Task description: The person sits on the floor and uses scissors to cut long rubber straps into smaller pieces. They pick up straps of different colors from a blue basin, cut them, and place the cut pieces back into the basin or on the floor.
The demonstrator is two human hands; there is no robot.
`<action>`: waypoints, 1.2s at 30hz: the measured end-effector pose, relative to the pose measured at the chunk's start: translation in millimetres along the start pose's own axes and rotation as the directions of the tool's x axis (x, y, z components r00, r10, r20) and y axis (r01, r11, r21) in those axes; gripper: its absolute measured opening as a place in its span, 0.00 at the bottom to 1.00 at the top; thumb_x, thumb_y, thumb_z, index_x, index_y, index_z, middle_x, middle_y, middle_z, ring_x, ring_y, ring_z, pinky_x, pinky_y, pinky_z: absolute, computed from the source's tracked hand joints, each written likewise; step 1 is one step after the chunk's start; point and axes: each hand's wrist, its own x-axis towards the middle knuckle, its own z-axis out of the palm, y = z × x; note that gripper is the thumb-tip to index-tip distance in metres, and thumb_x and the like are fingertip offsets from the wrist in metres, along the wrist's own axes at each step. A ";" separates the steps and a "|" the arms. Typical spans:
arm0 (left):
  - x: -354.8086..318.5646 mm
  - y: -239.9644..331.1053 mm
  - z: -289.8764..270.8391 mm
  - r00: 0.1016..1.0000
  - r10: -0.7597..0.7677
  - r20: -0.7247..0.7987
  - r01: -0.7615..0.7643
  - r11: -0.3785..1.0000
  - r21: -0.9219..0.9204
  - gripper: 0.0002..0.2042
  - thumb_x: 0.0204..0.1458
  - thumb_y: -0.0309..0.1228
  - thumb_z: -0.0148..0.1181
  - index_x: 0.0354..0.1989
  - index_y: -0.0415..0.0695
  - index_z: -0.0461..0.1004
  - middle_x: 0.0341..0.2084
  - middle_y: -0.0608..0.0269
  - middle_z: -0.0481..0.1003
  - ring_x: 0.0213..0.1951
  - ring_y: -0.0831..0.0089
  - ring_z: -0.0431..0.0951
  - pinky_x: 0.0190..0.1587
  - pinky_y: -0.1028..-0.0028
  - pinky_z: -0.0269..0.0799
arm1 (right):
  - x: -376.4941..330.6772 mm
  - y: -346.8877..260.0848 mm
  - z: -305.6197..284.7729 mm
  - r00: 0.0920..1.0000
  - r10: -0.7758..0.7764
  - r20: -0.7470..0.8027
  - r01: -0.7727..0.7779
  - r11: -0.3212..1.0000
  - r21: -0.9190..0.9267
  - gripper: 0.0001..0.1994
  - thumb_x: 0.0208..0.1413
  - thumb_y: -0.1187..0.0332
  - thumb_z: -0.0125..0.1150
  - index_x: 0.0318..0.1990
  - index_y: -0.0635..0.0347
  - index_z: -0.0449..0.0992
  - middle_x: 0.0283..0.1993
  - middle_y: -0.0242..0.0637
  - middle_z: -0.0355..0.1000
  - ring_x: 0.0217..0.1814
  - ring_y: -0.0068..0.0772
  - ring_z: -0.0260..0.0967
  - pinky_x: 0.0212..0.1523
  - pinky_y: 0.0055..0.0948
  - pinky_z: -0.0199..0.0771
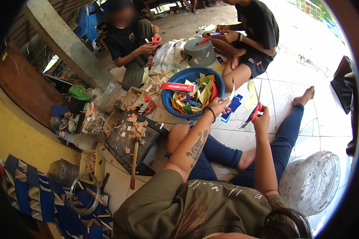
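Observation:
My right hand grips a pair of scissors by its red handles, one blade pointing up and away from me. My left hand, with a dark band at the wrist, is closed on a narrow pale strip that stands up from the fingers. It hovers at the near right rim of a blue tub. Inside the tub lies a heap of colored strips, with a red printed strip across the top. Blue printed pieces and a pale yellow strip lie on the tiles near my hands.
Two people sit across from me, handling small pieces, beside an upturned grey bucket. At left, a hammer and wooden squares lie on a dark board. A whitish bucket lies at my right.

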 end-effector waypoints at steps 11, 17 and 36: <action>-8.1 -25.8 29.9 0.981 -0.195 0.006 0.191 0.953 -0.234 0.28 0.51 0.59 0.36 0.33 0.43 0.67 0.15 0.65 0.65 0.06 0.83 0.50 0.09 0.81 0.43 | -8.5 -0.8 12.2 0.999 -0.046 0.009 0.044 0.989 0.142 0.16 0.41 0.78 0.58 0.41 0.64 0.65 0.35 0.34 0.65 0.20 0.19 0.63 0.20 0.18 0.62; -31.6 -83.6 55.2 0.956 -0.182 0.232 0.280 0.804 -0.524 0.13 0.51 0.38 0.44 0.39 0.45 0.69 0.22 0.66 0.69 0.17 0.79 0.64 0.20 0.80 0.58 | -33.8 12.9 8.6 0.995 -0.018 0.098 0.004 0.989 0.145 0.18 0.40 0.78 0.59 0.41 0.64 0.64 0.30 0.34 0.66 0.20 0.19 0.64 0.20 0.19 0.62; -53.1 -98.6 26.3 0.827 0.194 0.527 0.326 0.598 -0.732 0.13 0.56 0.34 0.44 0.42 0.40 0.69 0.35 0.59 0.75 0.38 0.71 0.75 0.44 0.70 0.70 | -42.3 17.7 20.9 0.887 0.136 0.442 -0.247 0.947 0.205 0.21 0.40 0.83 0.55 0.45 0.60 0.61 0.31 0.27 0.62 0.25 0.12 0.58 0.21 0.11 0.56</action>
